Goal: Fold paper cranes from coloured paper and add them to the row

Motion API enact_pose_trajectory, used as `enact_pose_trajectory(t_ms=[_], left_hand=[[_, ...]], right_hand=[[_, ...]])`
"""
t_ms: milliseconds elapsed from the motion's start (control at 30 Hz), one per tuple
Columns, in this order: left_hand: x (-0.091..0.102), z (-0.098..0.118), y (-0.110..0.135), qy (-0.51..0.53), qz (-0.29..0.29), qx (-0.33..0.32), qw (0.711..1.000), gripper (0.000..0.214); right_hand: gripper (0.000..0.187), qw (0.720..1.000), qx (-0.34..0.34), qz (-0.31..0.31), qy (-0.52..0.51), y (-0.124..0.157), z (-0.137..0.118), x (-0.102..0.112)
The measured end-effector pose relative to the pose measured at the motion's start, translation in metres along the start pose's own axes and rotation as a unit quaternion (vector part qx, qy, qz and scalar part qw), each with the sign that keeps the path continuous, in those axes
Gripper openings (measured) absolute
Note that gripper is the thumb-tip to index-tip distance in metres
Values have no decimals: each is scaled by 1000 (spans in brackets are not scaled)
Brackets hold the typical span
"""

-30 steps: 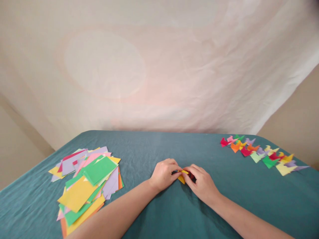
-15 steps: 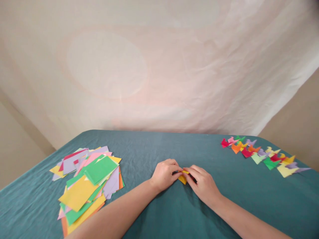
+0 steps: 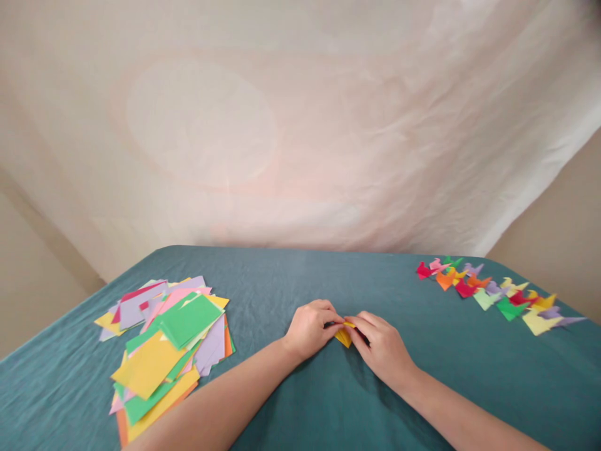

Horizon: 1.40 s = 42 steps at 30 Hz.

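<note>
A small folded piece of yellow paper (image 3: pixel 344 336) lies on the teal tablecloth (image 3: pixel 300 282) in the middle of the table. My left hand (image 3: pixel 310 329) pinches its left side with curled fingers. From the right, my right hand (image 3: pixel 382 347) presses down on the same piece, fingers closed over it. Most of the paper is hidden beneath the two hands.
A loose pile of coloured paper squares (image 3: pixel 164 341) lies at the left, green and yellow sheets on top. A row of several folded paper figures (image 3: pixel 498 294) in mixed colours runs along the right side. A cream cloth backdrop (image 3: pixel 300 125) hangs behind the table.
Both hands stay on the yellow paper with only slight finger movement; the view has shifted a little.
</note>
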<state>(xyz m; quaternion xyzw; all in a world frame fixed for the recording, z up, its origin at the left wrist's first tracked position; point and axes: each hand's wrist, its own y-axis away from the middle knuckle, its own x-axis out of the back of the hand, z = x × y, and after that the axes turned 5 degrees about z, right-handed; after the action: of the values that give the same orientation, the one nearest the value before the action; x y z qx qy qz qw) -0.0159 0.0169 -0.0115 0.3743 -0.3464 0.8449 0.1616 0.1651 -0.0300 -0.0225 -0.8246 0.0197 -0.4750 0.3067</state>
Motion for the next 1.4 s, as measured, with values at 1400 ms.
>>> enact_pose_trajectory(t_ms=[1400], left_hand=[[3,4,1,-34,1,-4,999,11]], right_hand=[[21,995,56,78,11,-3,-3,6]])
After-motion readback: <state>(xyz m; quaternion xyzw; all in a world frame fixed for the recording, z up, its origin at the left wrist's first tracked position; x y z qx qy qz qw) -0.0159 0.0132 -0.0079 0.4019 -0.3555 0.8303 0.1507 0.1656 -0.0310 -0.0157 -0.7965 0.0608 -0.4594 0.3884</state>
